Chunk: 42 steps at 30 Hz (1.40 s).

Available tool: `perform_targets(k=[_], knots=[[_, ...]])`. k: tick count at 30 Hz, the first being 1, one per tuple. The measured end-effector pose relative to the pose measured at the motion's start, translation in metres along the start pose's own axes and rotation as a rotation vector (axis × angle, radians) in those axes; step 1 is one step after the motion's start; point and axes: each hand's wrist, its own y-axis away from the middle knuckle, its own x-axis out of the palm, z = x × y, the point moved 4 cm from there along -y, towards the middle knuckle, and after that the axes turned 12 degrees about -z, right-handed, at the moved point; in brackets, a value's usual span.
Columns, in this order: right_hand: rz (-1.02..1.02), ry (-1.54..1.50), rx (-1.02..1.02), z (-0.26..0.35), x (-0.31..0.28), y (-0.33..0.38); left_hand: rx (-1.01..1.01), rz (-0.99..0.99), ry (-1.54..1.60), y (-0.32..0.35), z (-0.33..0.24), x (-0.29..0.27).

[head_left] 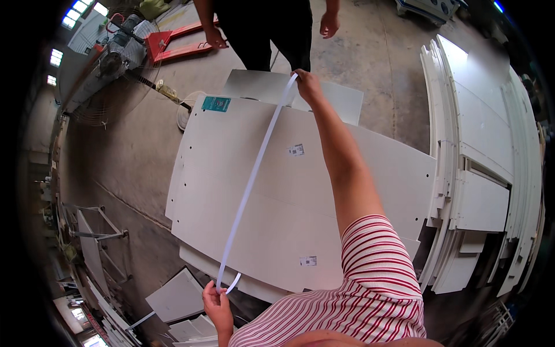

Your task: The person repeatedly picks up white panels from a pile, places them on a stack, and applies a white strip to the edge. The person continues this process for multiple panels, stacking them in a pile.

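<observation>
A white strap [248, 188] runs across a large white panel [324, 208], from its near edge to its far edge. My left hand [218, 302] pinches the strap at the near edge, where a short tail curls to the right. At the far edge my right hand [309, 85], arm stretched out over the panel, grips the strap's other end. Two small printed labels [295, 150] and a teal card [216, 104] lie on the panel, and dark holes dot its side edges.
A person [263, 29] stands beyond the panel, arms hanging. Long white boards [480, 121] are stacked at the right. A red pallet jack [179, 43] and a floor fan [113, 55] stand at the far left. More panels [176, 294] and a metal frame [101, 234] sit at the near left.
</observation>
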Motion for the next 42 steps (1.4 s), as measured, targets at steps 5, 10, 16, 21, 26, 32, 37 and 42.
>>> perform_targets(k=[5,10,16,21,26,32,37,42], knots=[[0.239,0.047,0.105,-0.023,0.034,0.031,-0.028,-0.005,0.002,0.0,-0.006,0.013],[0.391,-0.034,0.211,-0.037,0.045,0.049,-0.009,-0.025,-0.041,-0.005,0.01,0.012],[0.121,0.083,-0.01,-0.006,-0.039,0.075,0.125,-0.066,-0.176,-0.008,0.023,0.012],[-0.022,0.137,0.004,0.003,-0.135,0.15,0.038,-0.025,-0.111,0.004,0.046,0.003],[-0.002,0.382,0.003,0.006,-0.23,0.256,0.045,0.086,-0.073,0.029,0.069,-0.004],[-0.002,0.785,0.118,0.002,-0.343,0.358,0.041,0.248,0.045,0.056,0.106,-0.019],[-0.115,1.148,0.721,0.016,-0.452,0.445,0.078,0.293,0.024,0.086,0.124,-0.051],[-0.143,0.658,0.943,-0.031,-0.502,0.53,0.153,0.28,0.017,0.106,0.176,-0.073]])
